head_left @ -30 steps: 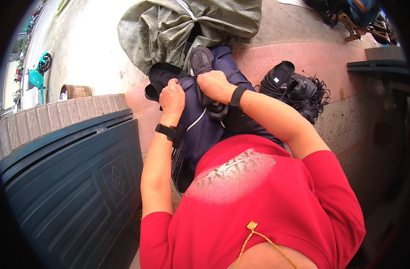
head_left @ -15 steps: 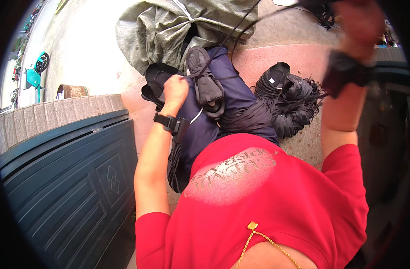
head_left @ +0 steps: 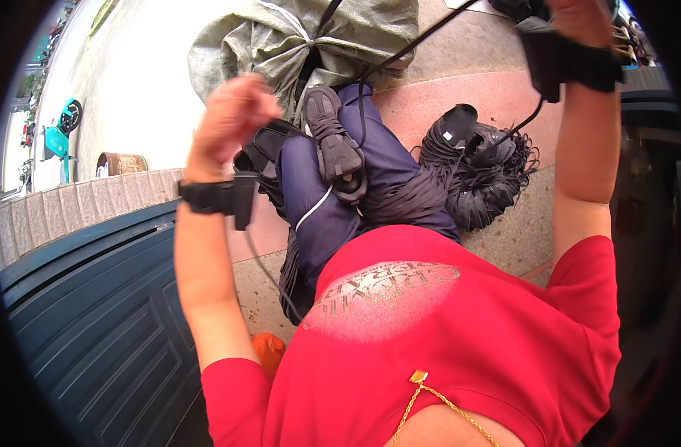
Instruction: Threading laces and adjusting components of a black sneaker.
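Observation:
A dark grey and black sneaker (head_left: 339, 153) lies on my thighs, its toe end pointing away. A black lace (head_left: 430, 36) loops beside it and runs taut up to the right, out of the top edge. My left hand (head_left: 234, 123) is raised left of the sneaker, apart from it, fingers bent but smeared by motion. At the top right my right hand (head_left: 582, 21) is cut by the picture's edge, its fingers hidden, so its hold on the lace does not show. Another black shoe (head_left: 266, 149) sits beside my left thigh.
A heap of black shoes and laces (head_left: 497, 175) lies right of my legs; a bundle of dark laces (head_left: 411, 197) crosses my right thigh. Ahead is a large grey-green sack (head_left: 243, 56). A blue panelled door (head_left: 102, 320) stands left, with an orange object (head_left: 267, 350) near my elbow.
My left hand has left the sneaker and swung up and to the left. The right hand has risen farther toward the top edge. The lace's line has shifted.

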The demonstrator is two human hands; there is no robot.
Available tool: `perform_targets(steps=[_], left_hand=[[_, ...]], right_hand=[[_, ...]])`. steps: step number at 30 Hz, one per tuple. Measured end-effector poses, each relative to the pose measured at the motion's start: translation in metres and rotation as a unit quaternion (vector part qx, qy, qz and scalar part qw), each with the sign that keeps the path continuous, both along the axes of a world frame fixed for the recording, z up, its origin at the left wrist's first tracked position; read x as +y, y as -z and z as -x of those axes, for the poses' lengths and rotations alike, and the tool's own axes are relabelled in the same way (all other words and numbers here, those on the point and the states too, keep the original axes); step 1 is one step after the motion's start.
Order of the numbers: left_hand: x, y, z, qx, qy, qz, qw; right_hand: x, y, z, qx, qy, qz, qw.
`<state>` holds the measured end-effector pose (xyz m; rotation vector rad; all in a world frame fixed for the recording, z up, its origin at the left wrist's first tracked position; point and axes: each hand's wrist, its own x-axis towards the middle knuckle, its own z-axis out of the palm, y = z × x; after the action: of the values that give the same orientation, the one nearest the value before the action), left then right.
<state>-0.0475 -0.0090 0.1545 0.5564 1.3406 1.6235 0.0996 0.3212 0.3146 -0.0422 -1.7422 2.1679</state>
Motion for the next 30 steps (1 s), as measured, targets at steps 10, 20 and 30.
perform_targets(steps=[10, 20, 30], left_hand=[[-0.211, -0.018, 0.114, -0.021, -0.479, 0.073, 0.875], [-0.046, 0.093, -0.021, -0.083, -0.144, 0.233, 0.958], [-0.010, 0.114, -0.076, 0.115, -0.034, 0.293, 0.948]], right_hand=[[-0.122, 0.258, -0.023, -0.305, -0.185, -0.203, 0.912], [-0.171, 0.295, -0.002, -0.263, -0.096, -0.466, 0.840], [-0.168, 0.293, 0.014, -0.313, -0.156, -0.442, 0.826]])
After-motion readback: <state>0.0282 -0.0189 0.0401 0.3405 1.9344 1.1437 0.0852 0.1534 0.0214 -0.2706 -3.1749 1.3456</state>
